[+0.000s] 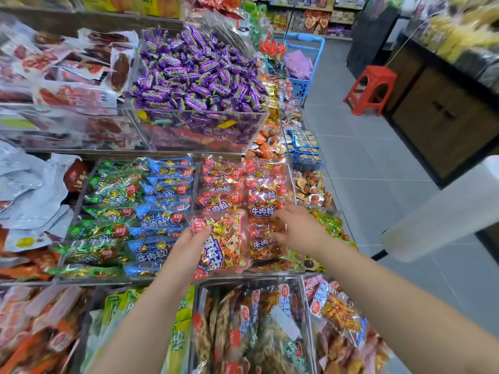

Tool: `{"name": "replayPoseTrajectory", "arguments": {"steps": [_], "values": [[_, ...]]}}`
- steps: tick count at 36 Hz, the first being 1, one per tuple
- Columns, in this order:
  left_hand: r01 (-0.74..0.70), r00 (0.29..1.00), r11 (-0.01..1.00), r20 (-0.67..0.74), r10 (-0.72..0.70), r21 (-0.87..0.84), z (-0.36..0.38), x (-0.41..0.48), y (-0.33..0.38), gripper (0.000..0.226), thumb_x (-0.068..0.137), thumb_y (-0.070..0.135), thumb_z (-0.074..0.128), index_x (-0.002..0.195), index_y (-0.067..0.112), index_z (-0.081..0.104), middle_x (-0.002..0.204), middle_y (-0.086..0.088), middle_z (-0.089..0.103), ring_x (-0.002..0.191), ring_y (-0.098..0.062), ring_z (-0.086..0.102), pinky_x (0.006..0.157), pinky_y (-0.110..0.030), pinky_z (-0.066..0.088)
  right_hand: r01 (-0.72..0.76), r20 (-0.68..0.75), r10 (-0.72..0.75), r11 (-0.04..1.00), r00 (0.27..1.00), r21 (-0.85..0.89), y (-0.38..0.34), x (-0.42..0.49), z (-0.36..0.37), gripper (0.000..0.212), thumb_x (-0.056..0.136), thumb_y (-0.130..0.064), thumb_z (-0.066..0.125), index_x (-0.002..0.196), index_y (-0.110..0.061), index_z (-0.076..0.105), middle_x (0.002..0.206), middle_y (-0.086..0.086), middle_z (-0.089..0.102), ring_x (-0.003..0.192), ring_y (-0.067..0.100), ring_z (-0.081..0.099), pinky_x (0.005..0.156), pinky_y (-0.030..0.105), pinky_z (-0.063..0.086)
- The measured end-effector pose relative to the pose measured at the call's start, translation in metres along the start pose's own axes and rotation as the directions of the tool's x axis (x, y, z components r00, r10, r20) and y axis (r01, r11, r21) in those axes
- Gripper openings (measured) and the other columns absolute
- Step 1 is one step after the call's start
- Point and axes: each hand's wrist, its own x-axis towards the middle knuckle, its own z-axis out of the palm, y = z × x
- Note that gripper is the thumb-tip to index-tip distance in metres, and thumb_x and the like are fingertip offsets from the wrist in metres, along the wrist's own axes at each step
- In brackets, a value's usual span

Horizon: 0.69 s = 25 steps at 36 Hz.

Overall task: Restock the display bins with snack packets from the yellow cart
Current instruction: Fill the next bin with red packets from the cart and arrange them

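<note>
2 hands work the red bin (272,270): left hand (189,248) grips a red packet (225,245) over the bin's front, long axis near-to-far, top end away; right hand (298,228) lies on the stacked packets (262,195), grip unclear.

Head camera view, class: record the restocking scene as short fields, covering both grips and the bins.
left grip: holds a red clear-plastic snack packet over the bin front
right grip: touches red packets in the clear acrylic bin; fingers blurred
left of that: green foil packets, blue foil packets
above: purple wrapped sweets
yellow cart: not in view
</note>
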Motion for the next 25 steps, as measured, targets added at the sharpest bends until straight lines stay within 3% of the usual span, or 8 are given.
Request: {"name": "replayPoseTrajectory", "arguments": {"steps": [2,5,7,11,15,19,22,25], "values": [[0.022,0.999,0.999,0.029,-0.02,-0.048,0.005,-0.002,0.001,0.059,0.094,0.043,0.054,0.147,0.029,0.031,0.12,0.012,0.057,0.088,-0.005,0.053,0.08,-0.033,0.046,-0.014,-0.11,0.036,0.981,0.993,0.193,-0.004,-0.008,-0.006,0.045,0.087,-0.045,0.059,0.127,-0.024,0.054,0.131,0.0,0.051,0.125,0.018,0.041,0.104,0.033,0.033],[0.032,0.994,0.991,0.108,-0.018,-0.132,0.014,0.0,0.002,0.072,0.086,0.044,0.063,0.148,0.027,0.03,0.148,0.004,0.043,0.132,-0.018,0.042,0.111,-0.048,0.033,-0.033,-0.169,0.151,0.832,0.974,0.553,-0.016,-0.018,-0.016,0.03,0.086,-0.043,0.061,0.111,-0.028,0.062,0.11,-0.012,0.059,0.102,0.004,0.054,0.092,0.025,0.045],[0.037,0.986,0.988,0.166,-0.012,-0.149,0.025,-0.003,0.006,0.081,0.077,0.048,0.067,0.147,0.026,0.033,0.148,0.004,0.042,0.138,-0.021,0.036,0.115,-0.052,0.025,-0.042,-0.081,0.141,0.7,0.987,0.713,-0.024,-0.023,-0.023,0.032,0.081,-0.044,0.066,0.11,-0.032,0.059,0.1,-0.019,0.06,0.093,-0.004,0.057,0.082,0.02,0.05],[-0.014,0.959,0.999,0.281,0.025,-0.04,0.047,-0.008,0.008,0.061,0.081,0.047,0.064,0.136,0.027,0.047,0.131,0.011,0.055,0.132,-0.015,0.041,0.112,-0.039,0.029,-0.003,-0.008,0.01,0.774,1.0,0.634,-0.026,-0.024,-0.033,0.069,0.07,-0.042,0.078,0.13,-0.04,0.044,0.108,-0.03,0.048,0.094,-0.014,0.046,0.073,0.006,0.035],[-0.146,0.954,0.965,0.291,0.078,0.218,0.05,-0.006,0.008,0.015,0.087,0.043,0.064,0.1,0.048,0.057,0.103,0.028,0.06,0.109,-0.002,0.056,0.089,-0.025,0.046,-0.043,0.064,0.004,0.776,0.998,0.629,-0.008,-0.028,-0.038,0.029,0.068,-0.034,0.082,0.087,-0.036,0.06,0.088,-0.018,0.059,0.076,-0.006,0.053,0.065,0.015,0.043],[-0.102,0.934,0.975,0.356,0.026,0.199,0.039,0.0,0.009,0.027,0.084,0.03,0.071,0.105,0.039,0.056,0.111,0.011,0.06,0.096,-0.009,0.068,0.084,-0.031,0.057,-0.109,0.004,0.165,0.635,0.986,0.765,0.016,-0.035,-0.031,0.028,0.072,-0.026,0.08,0.072,-0.022,0.053,0.07,-0.004,0.058,0.059,0.006,0.056,0.058,0.026,0.05],[-0.085,0.941,0.981,0.337,0.021,0.176,0.038,0.002,0.011,0.036,0.084,0.023,0.071,0.116,0.022,0.055,0.115,-0.004,0.064,0.089,-0.011,0.071,0.079,-0.029,0.058,-0.191,0.107,0.204,0.458,0.973,0.868,0.021,-0.042,-0.019,0.028,0.073,-0.021,0.079,0.077,-0.017,0.051,0.075,0.003,0.06,0.07,0.019,0.06,0.072,0.042,0.052],[-0.207,0.955,0.924,0.273,0.118,0.323,0.04,0.005,0.012,0.02,0.085,0.023,0.071,0.102,0.028,0.06,0.105,0.005,0.068,0.079,-0.006,0.071,0.075,-0.027,0.059,-0.228,0.177,0.143,0.616,0.974,0.754,0.018,-0.047,-0.012,0.041,0.072,-0.025,0.08,0.104,-0.017,0.055,0.086,-0.009,0.063,0.08,0.008,0.064,0.078,0.032,0.055]]}}
